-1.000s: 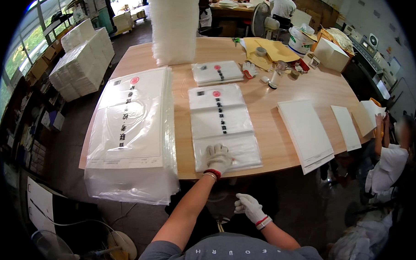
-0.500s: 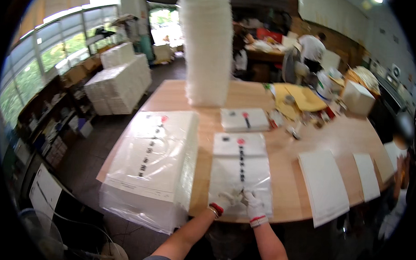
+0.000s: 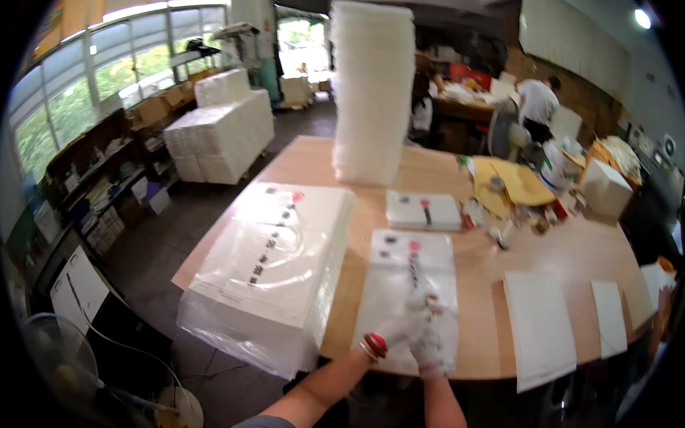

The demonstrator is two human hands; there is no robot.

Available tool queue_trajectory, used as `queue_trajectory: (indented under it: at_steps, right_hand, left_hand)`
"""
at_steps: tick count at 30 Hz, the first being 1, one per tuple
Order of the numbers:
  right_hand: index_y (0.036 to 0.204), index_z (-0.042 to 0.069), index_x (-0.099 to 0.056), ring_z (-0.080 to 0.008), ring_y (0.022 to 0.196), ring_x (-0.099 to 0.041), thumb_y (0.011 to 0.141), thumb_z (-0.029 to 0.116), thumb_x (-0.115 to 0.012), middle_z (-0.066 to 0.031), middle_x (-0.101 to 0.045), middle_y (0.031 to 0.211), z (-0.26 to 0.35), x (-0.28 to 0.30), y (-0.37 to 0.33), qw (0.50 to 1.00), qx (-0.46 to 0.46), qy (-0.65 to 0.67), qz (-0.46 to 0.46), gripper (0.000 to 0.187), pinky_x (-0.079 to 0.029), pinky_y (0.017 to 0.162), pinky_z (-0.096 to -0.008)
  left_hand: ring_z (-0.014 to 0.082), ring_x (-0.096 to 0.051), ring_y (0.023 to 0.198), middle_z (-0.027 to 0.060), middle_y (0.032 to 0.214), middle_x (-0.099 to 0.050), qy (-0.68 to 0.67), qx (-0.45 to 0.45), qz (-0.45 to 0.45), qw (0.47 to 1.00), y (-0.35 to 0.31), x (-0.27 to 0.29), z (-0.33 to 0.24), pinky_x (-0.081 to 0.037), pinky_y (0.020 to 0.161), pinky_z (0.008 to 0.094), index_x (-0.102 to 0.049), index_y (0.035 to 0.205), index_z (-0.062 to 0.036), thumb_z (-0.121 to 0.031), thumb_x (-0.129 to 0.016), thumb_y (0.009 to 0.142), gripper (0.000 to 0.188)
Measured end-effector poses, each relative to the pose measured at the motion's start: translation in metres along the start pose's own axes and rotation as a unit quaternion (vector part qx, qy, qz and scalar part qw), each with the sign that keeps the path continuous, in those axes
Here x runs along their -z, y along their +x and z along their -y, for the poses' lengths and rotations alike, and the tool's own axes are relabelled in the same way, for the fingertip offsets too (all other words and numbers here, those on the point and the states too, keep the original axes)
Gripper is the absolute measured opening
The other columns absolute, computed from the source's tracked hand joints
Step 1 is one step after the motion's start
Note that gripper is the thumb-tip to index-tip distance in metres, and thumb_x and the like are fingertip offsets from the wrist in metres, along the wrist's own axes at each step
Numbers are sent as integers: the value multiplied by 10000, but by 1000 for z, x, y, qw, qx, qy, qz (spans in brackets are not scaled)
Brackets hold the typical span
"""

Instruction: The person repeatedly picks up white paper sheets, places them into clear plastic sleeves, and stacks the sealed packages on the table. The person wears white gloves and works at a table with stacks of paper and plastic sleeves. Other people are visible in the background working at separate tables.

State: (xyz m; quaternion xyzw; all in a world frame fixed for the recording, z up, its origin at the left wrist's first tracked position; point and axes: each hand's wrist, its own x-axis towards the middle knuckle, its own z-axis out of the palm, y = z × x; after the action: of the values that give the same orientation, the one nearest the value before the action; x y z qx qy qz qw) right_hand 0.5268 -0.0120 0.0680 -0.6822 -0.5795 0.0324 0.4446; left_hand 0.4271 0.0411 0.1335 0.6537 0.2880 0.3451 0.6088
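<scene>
A flat white package in clear plastic (image 3: pixel 389 280), printed with dark characters and a red mark, lies in front of me at the table's near edge. Both my hands wear white gloves with red cuffs. My left hand (image 3: pixel 395 330) is over the lower part of this package, reaching toward my right hand (image 3: pixel 428 344) at its lower right side. Motion smears the fingers of both hands, so any grip is unclear. On the left lies a big stack of plastic-wrapped white sheets (image 3: pixel 280 265), overhanging the near edge. Behind the flat package sits a smaller wrapped stack (image 3: pixel 423 212).
A tall white stack (image 3: pixel 370 102) stands at the back of the wooden table (image 3: pixel 478 317). Stacks of white sheets (image 3: pixel 538 326) lie at right. Yellow paper (image 3: pixel 521 182) and small clutter sit at far right. A person (image 3: pixel 539 102) works in the background; another's hand shows at the right edge.
The view has shifted, so the table sits lower and further right. My hands stay over the lower package; the left one now lies across toward the right one, and both are more blurred.
</scene>
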Motion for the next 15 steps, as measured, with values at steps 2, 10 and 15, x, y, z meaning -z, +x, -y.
queue_trajectory:
  at_steps: [2, 10, 15]
  right_hand:
    - [1065, 25, -575, -291, 854, -602, 775, 151, -593, -129, -607, 956, -26, -37, 1, 995, -20, -68, 75, 317, -491, 736, -369]
    - [1077, 25, -575, -301, 889, -610, 802, 202, -639, -150, -624, 976, -32, 60, -84, 953, -29, 208, 216, 334, -486, 783, -384]
    - [1181, 42, -508, -301, 1091, -514, 786, 258, -635, -151, -544, 1174, -133, 194, -98, 950, -67, -288, 98, 467, -417, 923, -383]
  left_hand:
    - [122, -566, 879, 70, 966, -622, 75, -51, -1, 996, -2, 13, -11, -478, 763, 266, -471, 1191, 9, -62, -554, 852, 356]
    - [310, -584, 794, 129, 919, -601, 439, -128, -18, 889, -36, 12, 19, -482, 716, 389, -459, 1240, -69, -105, -687, 683, 602]
    - [333, -539, 982, 165, 1112, -541, 493, -236, -123, 829, -62, 7, 18, -457, 818, 415, -454, 1235, -62, -83, -720, 624, 666]
